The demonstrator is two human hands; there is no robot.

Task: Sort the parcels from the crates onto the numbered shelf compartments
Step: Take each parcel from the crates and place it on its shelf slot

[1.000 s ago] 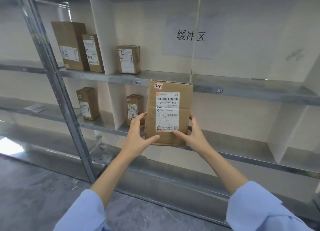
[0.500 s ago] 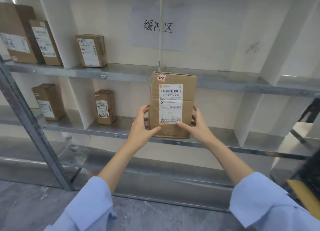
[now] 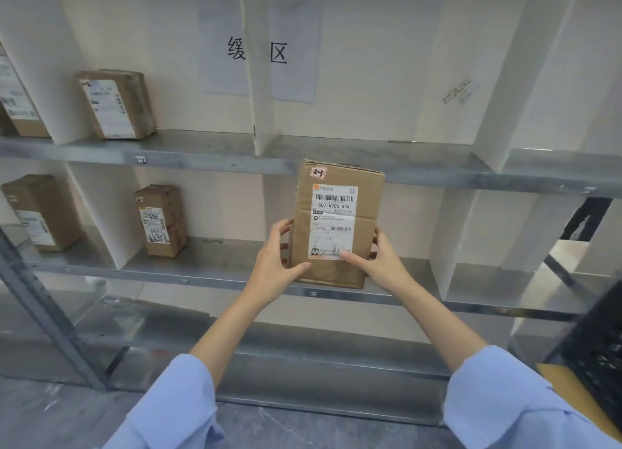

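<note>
Head view: I am looking at a metal rack split by white dividers.

- The left hand (image 3: pixel 274 267) is gripping the brown parcel (image 3: pixel 336 226) by its left side, with the fingers curling round the edge and the thumb lying on the lower front face.
- The right hand (image 3: pixel 380 263) is gripping the right side the same way, and its thumb is pressing on the bottom edge of the white shipping label.
- The parcel is standing upright with its label facing me. A small handwritten tag reading "2-3" is showing at its top left corner.
- Its base is sitting at the near edge of the middle shelf (image 3: pixel 229 263). I cannot tell whether it is resting on the metal or hanging just above it.
- A small tag on the shelf edge is sitting just below the parcel, but it is too blurred to read.
- Well to the left on the same shelf, a smaller box marked "2-2" (image 3: pixel 161 221) is standing upright.
- On the upper shelf (image 3: pixel 208 152), a box marked "1-2" (image 3: pixel 116 107) is standing at the left.
- A paper sign (image 3: pixel 259 51) is hanging on the far wall, partly behind a thin divider.
- A black crate (image 3: pixel 599 354) is showing at the near right.
</note>
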